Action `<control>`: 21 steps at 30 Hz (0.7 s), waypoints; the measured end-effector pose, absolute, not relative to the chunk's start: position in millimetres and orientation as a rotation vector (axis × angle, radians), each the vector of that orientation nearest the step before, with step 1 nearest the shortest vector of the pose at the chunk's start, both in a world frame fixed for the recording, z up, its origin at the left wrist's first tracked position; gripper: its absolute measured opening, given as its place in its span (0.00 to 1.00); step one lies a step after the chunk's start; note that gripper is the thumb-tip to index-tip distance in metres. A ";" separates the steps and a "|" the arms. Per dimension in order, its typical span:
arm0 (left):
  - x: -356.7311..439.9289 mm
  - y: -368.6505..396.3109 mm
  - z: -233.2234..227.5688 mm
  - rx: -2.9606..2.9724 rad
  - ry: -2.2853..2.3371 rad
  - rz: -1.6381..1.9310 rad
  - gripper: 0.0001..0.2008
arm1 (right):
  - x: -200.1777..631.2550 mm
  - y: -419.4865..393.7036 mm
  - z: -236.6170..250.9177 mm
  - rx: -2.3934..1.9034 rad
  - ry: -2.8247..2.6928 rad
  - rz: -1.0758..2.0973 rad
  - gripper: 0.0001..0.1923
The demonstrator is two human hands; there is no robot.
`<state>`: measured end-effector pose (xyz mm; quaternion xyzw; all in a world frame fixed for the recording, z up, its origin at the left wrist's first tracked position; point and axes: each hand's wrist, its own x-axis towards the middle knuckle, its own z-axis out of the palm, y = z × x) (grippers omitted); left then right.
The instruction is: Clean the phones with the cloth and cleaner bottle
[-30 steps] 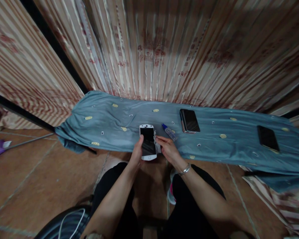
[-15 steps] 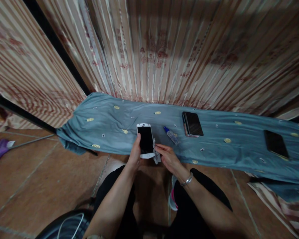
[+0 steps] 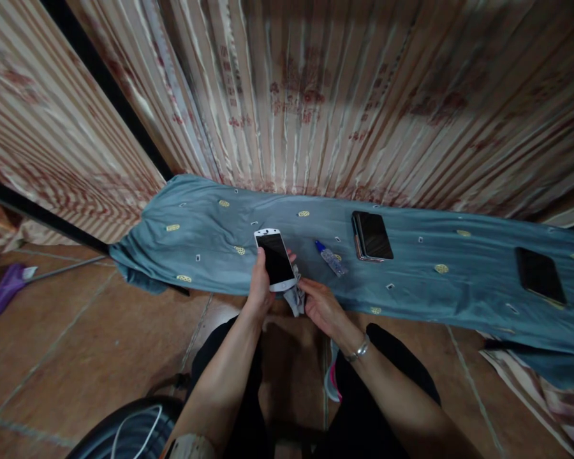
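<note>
Over the blue-grey patterned cloth (image 3: 411,280), a white dark-screened smartphone (image 3: 275,259) is gripped by the left hand (image 3: 259,290) while a crumpled grey wiping rag (image 3: 295,298) is pinched in the right hand (image 3: 321,307), wiping seemingly midway, two dark phones (image 3: 373,236) untouched.

White phone (image 3: 275,259) in left hand (image 3: 258,287), grey cloth (image 3: 295,298) in right hand (image 3: 321,305).

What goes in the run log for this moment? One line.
left hand: holds white phone | right hand: holds cloth | sheet: bottle, two dark phones
</note>
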<state>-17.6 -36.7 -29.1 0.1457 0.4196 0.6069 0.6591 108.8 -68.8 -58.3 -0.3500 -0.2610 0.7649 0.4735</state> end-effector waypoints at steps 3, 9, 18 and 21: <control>-17.7 -33.2 -32.6 0.386 0.987 1.404 0.30 | 110.5 -66.9 -61.7 -0.794 -0.621 1.932 0.06; -13.9 -29.0 -33.8 0.395 1.008 1.429 0.31 | 111.9 -68.4 -63.3 -0.773 -0.580 2.019 0.11; -15.2 -28.4 -25.4 0.234 0.930 1.458 0.29 | 117.6 -62.1 -66.5 -1.046 -0.775 1.759 0.17; -19.6 -28.6 -24.6 0.154 0.900 1.474 0.26 | 124.8 -58.0 -69.3 -1.140 -0.960 1.437 0.16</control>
